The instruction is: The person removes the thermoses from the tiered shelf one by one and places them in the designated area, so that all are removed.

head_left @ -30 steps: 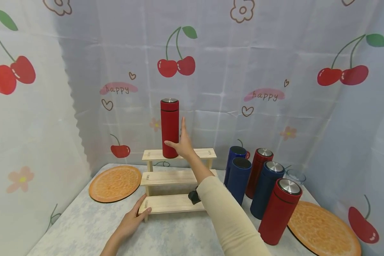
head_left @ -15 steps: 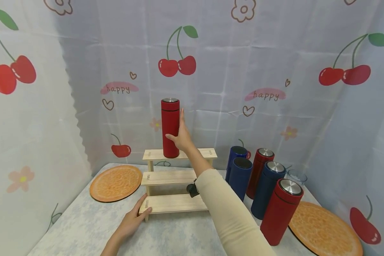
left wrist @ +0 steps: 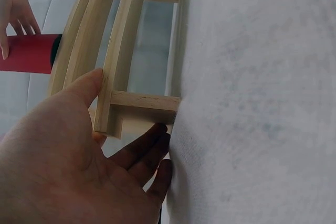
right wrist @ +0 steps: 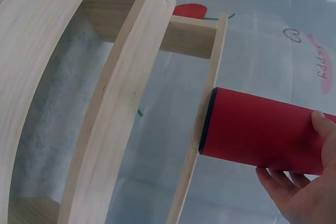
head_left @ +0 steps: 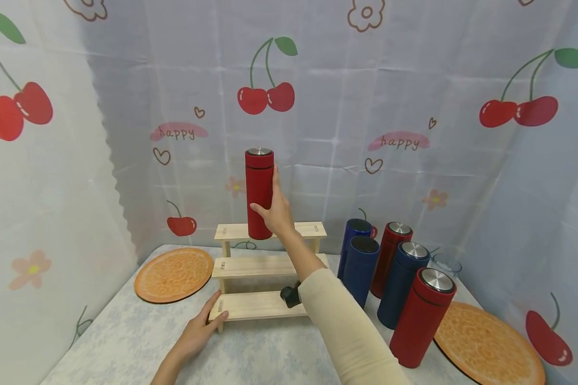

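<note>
A three-tier wooden stepped shelf (head_left: pixel 260 266) stands at the middle of the table. My right hand (head_left: pixel 278 214) grips an upright red thermos (head_left: pixel 259 184) with a steel-topped lid at the top tier. Its thumb lies across the front of the thermos and the fingers wrap the right side, as the right wrist view shows. The dark base (right wrist: pixel 208 121) of the thermos is right at the tier's edge. My left hand (head_left: pixel 197 330) holds the left end of the lowest tier. In the left wrist view the thumb presses the tier's edge and the fingers curl beneath.
Right of the shelf stand several more thermoses: red ones (head_left: pixel 421 321), and blue ones (head_left: pixel 361 270). Behind them is a clear glass bowl (head_left: pixel 447 264). Round orange mats lie at left (head_left: pixel 173 275) and right (head_left: pixel 488 342). A cherry-printed curtain (head_left: pixel 318 107) hangs close behind.
My right hand has closed in on the red thermos and now grips it. The thermos has shifted slightly right and toward me. The left hand has stayed on the shelf.
</note>
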{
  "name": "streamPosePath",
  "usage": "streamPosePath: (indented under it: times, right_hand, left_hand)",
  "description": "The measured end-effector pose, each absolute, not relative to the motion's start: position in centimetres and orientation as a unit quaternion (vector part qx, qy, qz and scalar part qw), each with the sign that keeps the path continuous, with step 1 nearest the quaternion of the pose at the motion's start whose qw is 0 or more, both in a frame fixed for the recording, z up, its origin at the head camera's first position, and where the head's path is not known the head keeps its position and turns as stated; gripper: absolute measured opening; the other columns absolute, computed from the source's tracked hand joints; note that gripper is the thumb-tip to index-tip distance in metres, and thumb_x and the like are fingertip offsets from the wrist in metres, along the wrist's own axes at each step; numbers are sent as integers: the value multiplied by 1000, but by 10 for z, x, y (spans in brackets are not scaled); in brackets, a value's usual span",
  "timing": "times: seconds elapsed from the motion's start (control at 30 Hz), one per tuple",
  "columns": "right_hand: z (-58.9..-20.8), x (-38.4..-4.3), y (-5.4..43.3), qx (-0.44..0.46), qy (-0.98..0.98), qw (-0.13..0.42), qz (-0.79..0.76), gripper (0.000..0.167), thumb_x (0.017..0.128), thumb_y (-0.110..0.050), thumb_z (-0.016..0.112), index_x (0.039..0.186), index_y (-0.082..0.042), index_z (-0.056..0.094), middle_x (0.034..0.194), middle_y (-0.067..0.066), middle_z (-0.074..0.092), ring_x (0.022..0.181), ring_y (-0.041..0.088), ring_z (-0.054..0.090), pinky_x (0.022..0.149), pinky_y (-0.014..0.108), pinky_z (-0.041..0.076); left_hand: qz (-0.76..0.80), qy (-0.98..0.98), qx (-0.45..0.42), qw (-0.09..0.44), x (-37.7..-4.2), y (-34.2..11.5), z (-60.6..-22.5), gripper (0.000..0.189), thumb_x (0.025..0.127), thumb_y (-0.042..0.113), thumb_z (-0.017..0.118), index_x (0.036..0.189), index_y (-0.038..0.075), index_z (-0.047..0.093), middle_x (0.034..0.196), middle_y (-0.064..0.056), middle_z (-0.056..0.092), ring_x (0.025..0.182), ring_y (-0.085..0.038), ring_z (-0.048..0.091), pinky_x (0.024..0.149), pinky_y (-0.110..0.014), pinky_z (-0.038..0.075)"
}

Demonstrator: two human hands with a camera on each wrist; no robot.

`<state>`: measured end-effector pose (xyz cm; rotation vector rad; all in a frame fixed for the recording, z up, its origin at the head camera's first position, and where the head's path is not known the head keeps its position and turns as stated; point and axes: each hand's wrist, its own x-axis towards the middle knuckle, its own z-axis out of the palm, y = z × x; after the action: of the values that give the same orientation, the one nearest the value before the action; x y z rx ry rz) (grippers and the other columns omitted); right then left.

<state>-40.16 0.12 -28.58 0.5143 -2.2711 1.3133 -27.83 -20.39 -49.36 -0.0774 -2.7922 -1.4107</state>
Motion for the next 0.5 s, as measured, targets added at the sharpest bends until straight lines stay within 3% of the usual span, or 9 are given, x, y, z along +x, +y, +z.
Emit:
streamPosePath:
  times: [0.23,0.5]
  right_hand:
    - [-295,-381,17,217,-816,271,462,107,79,-24,75,145,-43,-6,137,5,42,113,21,49,88,42,46]
    - [-313,-348,43,244,-785,319,472,107,76,-22,78,148,-37,0,124,9,50,100,22,56,76,33,52]
  left_hand:
    - [-453,-891,-28,6,-277,-204,-492,73,89,53,52,148,23,22,140,-25,36,115,-47,46,86,-64,36]
    - [-451,-892,-29,8,-278,-204,-494,74,88,55,51,148,23,22,141,-25,35,116,-48,44,86,-64,35]
